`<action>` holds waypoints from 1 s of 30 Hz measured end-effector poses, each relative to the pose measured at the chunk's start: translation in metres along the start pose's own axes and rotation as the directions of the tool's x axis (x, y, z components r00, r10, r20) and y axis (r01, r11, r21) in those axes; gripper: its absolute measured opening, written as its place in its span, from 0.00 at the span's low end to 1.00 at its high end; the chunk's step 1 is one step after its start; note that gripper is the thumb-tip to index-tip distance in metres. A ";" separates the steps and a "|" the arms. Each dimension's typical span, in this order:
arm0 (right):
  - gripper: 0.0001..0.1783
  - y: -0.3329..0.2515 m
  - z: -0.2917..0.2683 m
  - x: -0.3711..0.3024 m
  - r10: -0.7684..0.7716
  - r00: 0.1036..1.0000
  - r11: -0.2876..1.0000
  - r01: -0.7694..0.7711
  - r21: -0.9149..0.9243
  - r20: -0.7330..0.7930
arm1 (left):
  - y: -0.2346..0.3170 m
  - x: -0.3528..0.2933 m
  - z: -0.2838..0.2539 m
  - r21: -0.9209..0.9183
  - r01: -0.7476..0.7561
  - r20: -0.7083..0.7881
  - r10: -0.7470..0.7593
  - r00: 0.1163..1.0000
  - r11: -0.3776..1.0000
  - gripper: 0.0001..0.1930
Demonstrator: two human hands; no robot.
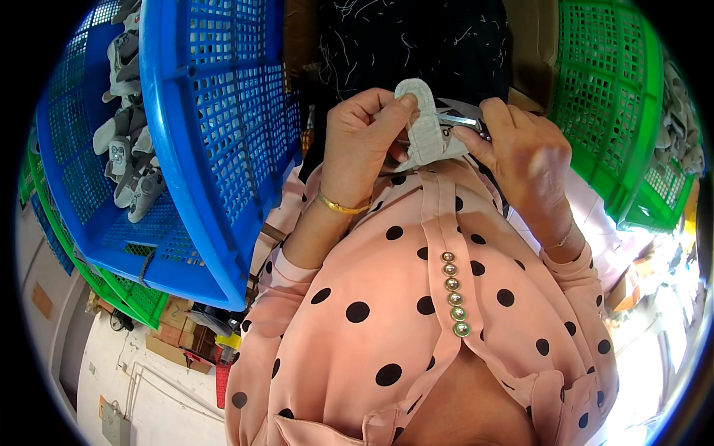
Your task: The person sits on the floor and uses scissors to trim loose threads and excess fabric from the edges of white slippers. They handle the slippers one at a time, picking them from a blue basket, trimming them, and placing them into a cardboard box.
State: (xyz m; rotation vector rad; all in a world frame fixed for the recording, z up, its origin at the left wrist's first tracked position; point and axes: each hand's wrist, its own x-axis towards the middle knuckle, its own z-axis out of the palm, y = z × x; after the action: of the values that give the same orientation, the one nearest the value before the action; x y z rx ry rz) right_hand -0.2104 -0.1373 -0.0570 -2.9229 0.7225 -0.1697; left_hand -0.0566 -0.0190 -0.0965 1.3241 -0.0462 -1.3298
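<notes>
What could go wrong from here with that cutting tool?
The metal snips in the right hand point toward the left hand; a slip might nick it. Their tip looks very close to the pale fabric shoe upper, so a stray cut could damage it. The thread-strewn dark cloth could shed scraps onto it.

Pink blouse (394, 271) with black polka dots (357, 311) of differing sizes. Six round, shiny metal buttons (454, 299) line the front placket (439, 201), leading to an open collar (547, 398). Long sleeves (269, 297). A gold-coloured bangle (344, 207) circles the left wrist (341, 192); a thin bracelet (563, 240), the right wrist (552, 223).
</notes>
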 end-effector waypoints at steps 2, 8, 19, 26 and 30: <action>0.21 0.000 0.003 0.000 -0.003 1.000 1.000 0.004 0.022 -0.024 | 0.000 0.000 -0.001 0.016 0.012 0.009 -0.013 1.000 1.000 0.11; 0.20 -0.003 0.029 -0.009 0.100 0.993 0.975 -0.086 0.204 -0.058 | 0.000 0.001 -0.004 -0.048 0.041 0.014 -0.040 0.999 0.998 0.12; 0.20 -0.011 0.047 -0.016 0.234 0.972 0.889 -0.226 0.397 0.028 | -0.009 0.002 -0.005 -0.057 0.050 -0.001 -0.050 0.999 0.997 0.12; 0.19 -0.024 0.036 -0.001 0.385 0.922 0.746 -0.333 0.577 0.036 | -0.033 -0.004 0.007 0.145 0.034 0.113 -0.051 0.992 0.989 0.12; 0.17 -0.017 0.014 0.020 0.399 0.917 0.723 -0.298 0.623 -0.024 | -0.020 0.000 0.001 0.004 0.056 0.006 -0.056 0.998 0.998 0.11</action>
State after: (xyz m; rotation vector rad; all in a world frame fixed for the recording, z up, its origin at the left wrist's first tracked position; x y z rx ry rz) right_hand -0.1831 -0.1304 -0.0665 -2.1267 1.0062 -0.4961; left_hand -0.0698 -0.0134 -0.1099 1.3330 -0.0153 -1.3815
